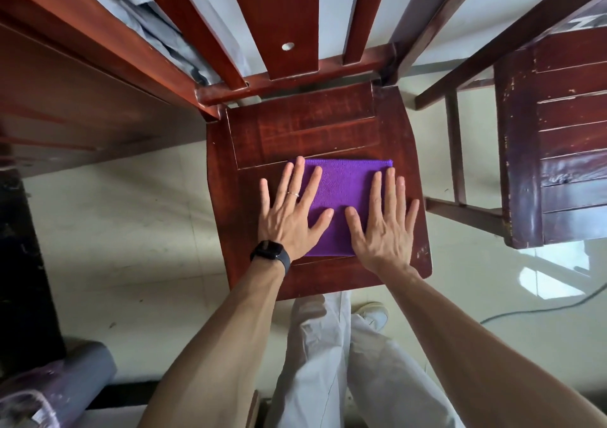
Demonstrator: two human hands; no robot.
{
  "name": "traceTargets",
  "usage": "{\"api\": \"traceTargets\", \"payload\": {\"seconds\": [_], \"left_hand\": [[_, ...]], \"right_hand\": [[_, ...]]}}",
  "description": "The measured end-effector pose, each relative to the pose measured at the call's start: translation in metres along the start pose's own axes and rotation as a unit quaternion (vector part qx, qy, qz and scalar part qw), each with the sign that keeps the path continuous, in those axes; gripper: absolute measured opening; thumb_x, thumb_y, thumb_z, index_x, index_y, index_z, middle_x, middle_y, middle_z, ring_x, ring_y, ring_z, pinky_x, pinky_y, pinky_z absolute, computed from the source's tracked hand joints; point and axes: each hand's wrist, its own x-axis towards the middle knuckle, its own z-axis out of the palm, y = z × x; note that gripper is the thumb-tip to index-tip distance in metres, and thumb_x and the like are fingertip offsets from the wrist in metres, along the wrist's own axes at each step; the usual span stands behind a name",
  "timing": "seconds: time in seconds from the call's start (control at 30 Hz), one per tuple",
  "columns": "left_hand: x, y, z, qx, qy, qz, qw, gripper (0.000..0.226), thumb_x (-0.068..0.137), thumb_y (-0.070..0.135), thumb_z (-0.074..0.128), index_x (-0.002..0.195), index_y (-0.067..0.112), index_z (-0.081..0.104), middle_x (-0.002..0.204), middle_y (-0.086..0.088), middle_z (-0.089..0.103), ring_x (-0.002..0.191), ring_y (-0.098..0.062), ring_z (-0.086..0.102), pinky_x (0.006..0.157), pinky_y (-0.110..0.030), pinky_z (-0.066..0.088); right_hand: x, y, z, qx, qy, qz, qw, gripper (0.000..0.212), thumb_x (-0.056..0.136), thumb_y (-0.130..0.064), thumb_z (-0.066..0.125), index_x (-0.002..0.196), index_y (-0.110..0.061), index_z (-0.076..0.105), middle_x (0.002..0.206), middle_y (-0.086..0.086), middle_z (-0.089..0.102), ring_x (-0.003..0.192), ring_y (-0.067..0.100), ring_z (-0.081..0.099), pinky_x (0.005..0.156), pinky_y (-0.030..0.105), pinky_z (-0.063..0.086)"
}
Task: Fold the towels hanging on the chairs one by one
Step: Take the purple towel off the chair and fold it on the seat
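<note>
A purple towel [341,191] lies folded into a flat rectangle on the seat of a dark red wooden chair [295,125]. My left hand [290,214] lies flat on the towel's left edge, fingers straight and spread, a black watch on the wrist. My right hand [386,224] lies flat on the towel's right side, fingers straight too. Both palms press down, partly on the towel and partly on the seat. The towel's middle shows between my thumbs.
A second worn wooden chair [555,138] stands close on the right. A red wooden table edge [82,76] runs along the left. A grey roll [65,381] lies at the lower left, a cable [538,311] crosses the tiled floor at right.
</note>
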Motion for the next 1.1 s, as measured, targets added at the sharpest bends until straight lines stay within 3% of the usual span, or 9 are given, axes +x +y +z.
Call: {"api": "traceTargets", "payload": {"seconds": [0.1, 0.17, 0.27, 0.4, 0.7, 0.8, 0.93, 1.03, 1.1], "left_hand": [[-0.005, 0.010, -0.012, -0.049, 0.024, -0.144, 0.988, 0.076, 0.095, 0.057, 0.039, 0.157, 0.018, 0.017, 0.165, -0.012, 0.007, 0.150, -0.031, 0.013, 0.118, -0.057, 0.009], [-0.006, 0.013, -0.023, -0.137, 0.070, -0.211, 0.965, 0.071, 0.094, 0.046, 0.051, 0.153, 0.012, 0.030, 0.156, -0.018, 0.028, 0.139, -0.034, 0.036, 0.111, -0.051, 0.031], [-0.001, 0.011, -0.040, -0.338, 0.043, -0.299, 0.891, 0.052, 0.089, 0.023, 0.065, 0.138, 0.012, 0.050, 0.126, -0.013, 0.057, 0.114, -0.031, 0.057, 0.098, -0.039, 0.047], [0.013, 0.003, -0.049, -0.416, -0.059, -0.431, 0.798, 0.036, 0.086, 0.019, 0.070, 0.120, 0.010, 0.065, 0.110, -0.007, 0.073, 0.105, -0.024, 0.067, 0.092, -0.029, 0.049], [0.017, -0.015, -0.068, -0.534, -0.142, -0.388, 0.737, 0.029, 0.085, 0.011, 0.072, 0.114, 0.006, 0.068, 0.105, -0.007, 0.071, 0.087, -0.014, 0.064, 0.062, -0.018, 0.039], [0.011, -0.013, -0.078, -0.574, -0.156, -0.364, 0.716, 0.034, 0.083, 0.013, 0.074, 0.116, 0.010, 0.067, 0.108, -0.009, 0.072, 0.089, -0.017, 0.065, 0.069, -0.019, 0.041], [0.005, 0.003, -0.105, -0.636, -0.201, -0.325, 0.670, 0.029, 0.089, 0.010, 0.067, 0.116, 0.019, 0.069, 0.110, -0.006, 0.073, 0.093, -0.019, 0.067, 0.087, -0.030, 0.048], [-0.003, 0.031, -0.142, -0.654, -0.227, -0.280, 0.665, 0.026, 0.093, 0.009, 0.062, 0.115, 0.021, 0.070, 0.109, -0.003, 0.074, 0.093, -0.018, 0.070, 0.087, -0.038, 0.052], [-0.010, 0.057, -0.170, -0.653, -0.238, -0.252, 0.674, 0.029, 0.093, 0.012, 0.063, 0.118, 0.025, 0.070, 0.113, -0.003, 0.073, 0.099, -0.018, 0.070, 0.086, -0.040, 0.052]], "right_hand": [[-0.005, -0.004, -0.015, 0.078, 0.039, 0.070, 0.994, 0.065, 0.102, -0.045, 0.042, 0.159, -0.019, 0.021, 0.163, 0.013, 0.022, 0.148, 0.031, 0.024, 0.118, 0.050, 0.023], [-0.004, -0.003, -0.030, 0.188, 0.048, 0.129, 0.972, 0.058, 0.098, -0.033, 0.055, 0.150, -0.015, 0.039, 0.146, 0.013, 0.043, 0.131, 0.030, 0.044, 0.109, 0.045, 0.036], [0.007, 0.001, -0.049, 0.314, -0.022, 0.248, 0.916, 0.047, 0.091, -0.026, 0.066, 0.135, -0.019, 0.053, 0.121, 0.004, 0.059, 0.107, 0.023, 0.061, 0.101, 0.037, 0.047], [0.026, 0.006, -0.064, 0.371, -0.125, 0.306, 0.868, 0.044, 0.087, -0.026, 0.073, 0.127, -0.019, 0.057, 0.107, 0.003, 0.067, 0.097, 0.023, 0.067, 0.093, 0.044, 0.055], [0.030, 0.019, -0.077, 0.365, -0.187, 0.237, 0.880, 0.021, 0.090, -0.024, 0.072, 0.109, -0.022, 0.064, 0.112, 0.001, 0.067, 0.100, 0.022, 0.066, 0.090, 0.037, 0.055], [0.021, 0.027, -0.079, 0.449, -0.197, 0.263, 0.831, 0.020, 0.089, -0.014, 0.072, 0.106, -0.018, 0.061, 0.116, 0.014, 0.068, 0.102, 0.030, 0.069, 0.092, 0.048, 0.057], [-0.001, 0.046, -0.114, 0.581, -0.218, 0.281, 0.733, 0.032, 0.091, 0.001, 0.064, 0.123, -0.007, 0.064, 0.107, 0.013, 0.073, 0.094, 0.027, 0.070, 0.089, 0.041, 0.056], [-0.025, 0.067, -0.156, 0.628, -0.232, 0.253, 0.698, 0.036, 0.092, -0.002, 0.064, 0.125, -0.016, 0.065, 0.103, 0.008, 0.074, 0.089, 0.023, 0.069, 0.076, 0.037, 0.057], [-0.046, 0.083, -0.189, 0.647, -0.219, 0.243, 0.689, 0.041, 0.091, -0.005, 0.066, 0.129, -0.020, 0.062, 0.109, 0.011, 0.071, 0.096, 0.027, 0.068, 0.085, 0.047, 0.055]]}}
